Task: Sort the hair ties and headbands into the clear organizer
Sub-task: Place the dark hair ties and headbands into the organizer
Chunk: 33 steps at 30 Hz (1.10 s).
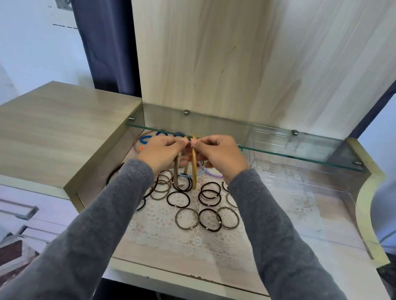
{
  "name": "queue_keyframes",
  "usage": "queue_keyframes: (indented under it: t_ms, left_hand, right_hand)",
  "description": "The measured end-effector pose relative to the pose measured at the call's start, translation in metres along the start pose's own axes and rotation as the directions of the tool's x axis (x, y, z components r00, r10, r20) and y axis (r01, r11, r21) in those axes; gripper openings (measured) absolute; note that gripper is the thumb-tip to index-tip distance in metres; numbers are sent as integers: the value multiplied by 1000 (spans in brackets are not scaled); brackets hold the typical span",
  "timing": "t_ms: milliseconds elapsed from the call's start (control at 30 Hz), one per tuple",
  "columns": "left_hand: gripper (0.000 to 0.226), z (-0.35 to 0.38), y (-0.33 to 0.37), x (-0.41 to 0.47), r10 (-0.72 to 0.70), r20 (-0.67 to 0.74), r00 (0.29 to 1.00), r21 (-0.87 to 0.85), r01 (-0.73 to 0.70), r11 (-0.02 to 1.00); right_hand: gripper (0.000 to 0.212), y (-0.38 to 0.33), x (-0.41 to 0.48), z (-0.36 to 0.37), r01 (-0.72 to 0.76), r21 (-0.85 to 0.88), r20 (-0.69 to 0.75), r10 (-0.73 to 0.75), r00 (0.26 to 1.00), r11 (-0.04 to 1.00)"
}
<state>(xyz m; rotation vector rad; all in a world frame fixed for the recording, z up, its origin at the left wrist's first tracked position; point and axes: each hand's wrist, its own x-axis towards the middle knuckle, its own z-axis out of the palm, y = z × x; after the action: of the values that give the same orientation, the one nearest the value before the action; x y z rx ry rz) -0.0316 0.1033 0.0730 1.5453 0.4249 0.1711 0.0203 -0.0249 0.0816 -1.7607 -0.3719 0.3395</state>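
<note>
My left hand (161, 150) pinches a beige headband (176, 171) near its top, and my right hand (218, 153) pinches a golden-tan headband (193, 166). Both bands stand upright, side by side, over the lace mat (162, 230). Several brown and black hair ties (186, 218) lie loose on the mat below my hands. A blue headband (145, 139) and other coloured bands lie behind my left hand, partly hidden. A lilac band (210, 173) shows under my right wrist. The clear organizer (308, 182) stands at the right, under the glass shelf.
A glass shelf (298, 155) spans the recess just above my hands. A wooden back panel (223, 57) rises behind it. The raised desk top (39, 132) lies to the left, with drawer handles (7, 207) below it.
</note>
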Motion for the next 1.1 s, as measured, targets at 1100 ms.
queue_keyframes:
  t_ms: [1100]
  left_hand:
    - [17,-57,12,-12,-9,-12,1000,-242,6,970]
  right_hand:
    - [14,70,26,33,288,-358,94,-272,958,888]
